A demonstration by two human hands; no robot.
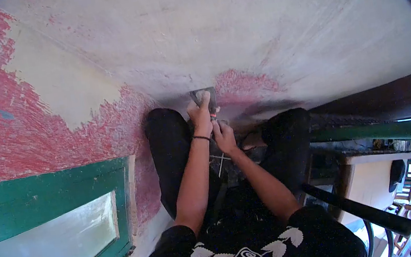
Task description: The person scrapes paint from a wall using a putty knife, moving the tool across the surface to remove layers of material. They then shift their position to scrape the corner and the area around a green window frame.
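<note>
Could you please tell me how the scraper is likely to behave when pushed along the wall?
The scraper probably feels fairly stiff, since its blade looks flat and straight-edged. It is likely light, being small enough for the left grip to cover much of it.

Reaching forward with left arm and right arm, both angled inward; gripping with left hand, one digit stretched forward; curling right hand close behind it, slightly to the right.

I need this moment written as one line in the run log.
left hand: on scraper, blade end | right hand: on scraper, handle end | wall: red patch beside scraper
</note>
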